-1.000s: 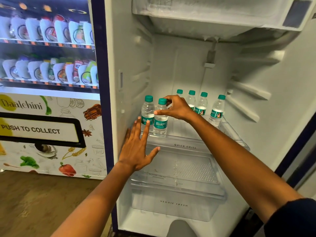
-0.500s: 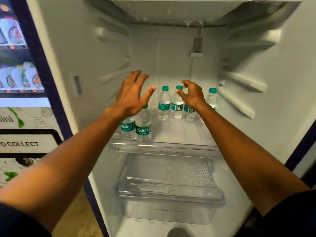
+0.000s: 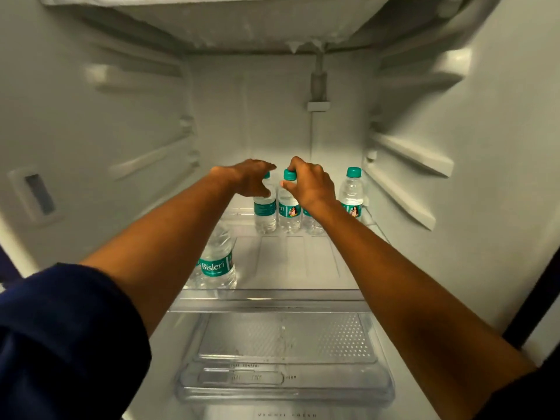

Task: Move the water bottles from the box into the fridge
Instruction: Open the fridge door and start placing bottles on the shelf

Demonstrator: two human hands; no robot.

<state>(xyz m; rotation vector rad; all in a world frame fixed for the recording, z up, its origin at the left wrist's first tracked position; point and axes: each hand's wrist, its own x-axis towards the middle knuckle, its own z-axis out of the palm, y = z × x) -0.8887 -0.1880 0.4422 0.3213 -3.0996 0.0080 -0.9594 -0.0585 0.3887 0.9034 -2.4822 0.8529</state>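
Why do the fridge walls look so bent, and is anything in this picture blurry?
Head view: the wide-angle lens bows the fridge walls outward; the left hand is smeared by motion blur, the right hand on a bottle cap is sharper; lighting is dim and even; the Bisleri label reads clearly.

Dim greenish-white light inside the fridge (image 3: 91,116), wide-angle bending at frame edges, soft blur throughout, sleeve (image 3: 60,344) dark lower left
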